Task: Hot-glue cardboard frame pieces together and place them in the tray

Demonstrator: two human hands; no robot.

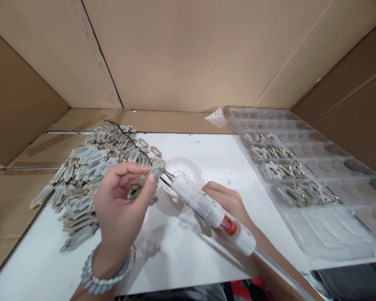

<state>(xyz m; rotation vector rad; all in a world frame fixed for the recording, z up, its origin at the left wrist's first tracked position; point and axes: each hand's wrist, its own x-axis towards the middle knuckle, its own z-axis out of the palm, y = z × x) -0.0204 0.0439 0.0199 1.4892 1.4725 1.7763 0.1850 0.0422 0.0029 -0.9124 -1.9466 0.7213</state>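
My left hand (pixel 122 205) pinches a small flat greenish metal piece (pixel 156 170) between thumb and fingers, holding it up above the white board. My right hand (pixel 230 205) grips a white hot glue gun (pixel 207 205) with an orange trigger; its metal nozzle touches the held piece. A bead bracelet (pixel 108 271) circles my left wrist. Just behind the nozzle sits a small white bowl (pixel 188 166).
A large heap of similar metal pieces (pixel 84 175) lies at the left of the white board (pixel 207 150). A clear plastic compartment tray (pixel 301 167) with several filled cells lies at the right. Cardboard walls (pixel 188 54) enclose the area. A thin black cord (pixel 128 138) crosses the heap.
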